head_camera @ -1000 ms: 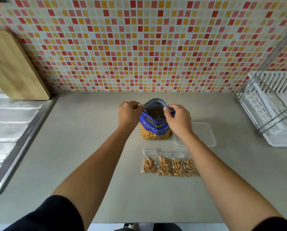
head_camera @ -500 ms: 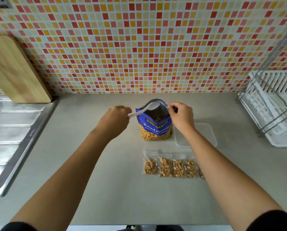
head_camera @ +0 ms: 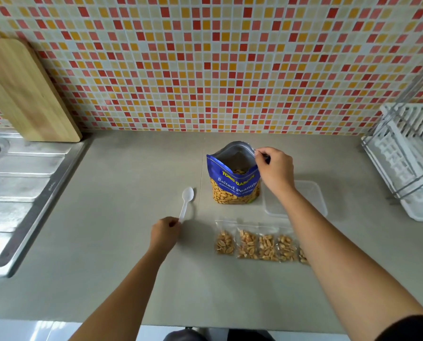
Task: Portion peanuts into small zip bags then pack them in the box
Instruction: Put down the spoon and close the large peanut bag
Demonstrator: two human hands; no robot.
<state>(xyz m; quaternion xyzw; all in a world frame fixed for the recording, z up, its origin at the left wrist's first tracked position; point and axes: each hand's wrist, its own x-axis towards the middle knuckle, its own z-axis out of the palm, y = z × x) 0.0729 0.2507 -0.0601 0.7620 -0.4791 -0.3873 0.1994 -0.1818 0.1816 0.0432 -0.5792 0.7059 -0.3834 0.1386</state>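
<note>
Your left hand (head_camera: 165,233) pinches the spoon (head_camera: 187,200) by its handle end. Your right hand (head_camera: 275,172) pinches the peanut bag (head_camera: 235,185), likely floppy, at its rim.

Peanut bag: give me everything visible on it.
The peanut bag is a blue pouch with yellow and white lettering, "Salted Peanuts", peanuts showing across its lower part. It stands upright on the counter, mouth open, silvery lining and some peanuts visible inside. The right hand pinches its top right rim. A clear box lies just to its right.
</note>
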